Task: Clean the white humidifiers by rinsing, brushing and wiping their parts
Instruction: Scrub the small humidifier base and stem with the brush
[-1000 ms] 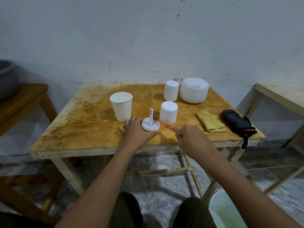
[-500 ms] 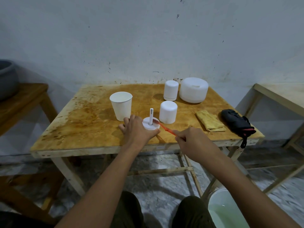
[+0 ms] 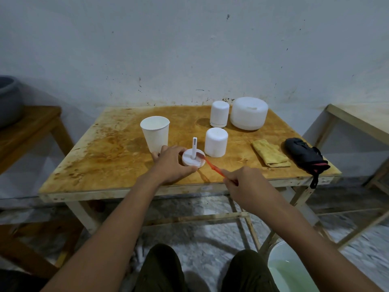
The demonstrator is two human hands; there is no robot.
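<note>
A white round humidifier base (image 3: 192,160) with an upright stem stands near the front of the stained wooden table (image 3: 101,157). My left hand (image 3: 171,165) grips the base's left rim and holds it down. My right hand (image 3: 244,187) holds an orange toothbrush (image 3: 212,165); its head rests on top of the base beside the stem. A white cylindrical humidifier tank (image 3: 216,142) stands just right of the base. Behind it are another small white humidifier (image 3: 219,116) and a large round white humidifier (image 3: 249,113).
A white paper cup (image 3: 155,132) stands just behind my left hand. A folded yellow cloth (image 3: 269,152) and a black pouch (image 3: 305,155) lie at the table's right. A white bucket of water (image 3: 292,270) sits on the floor by my right knee. Wooden tables flank both sides.
The toothbrush head has shifted slightly on the base's top and my right hand has drawn back a little toward me. My left hand still holds the base in the same spot.
</note>
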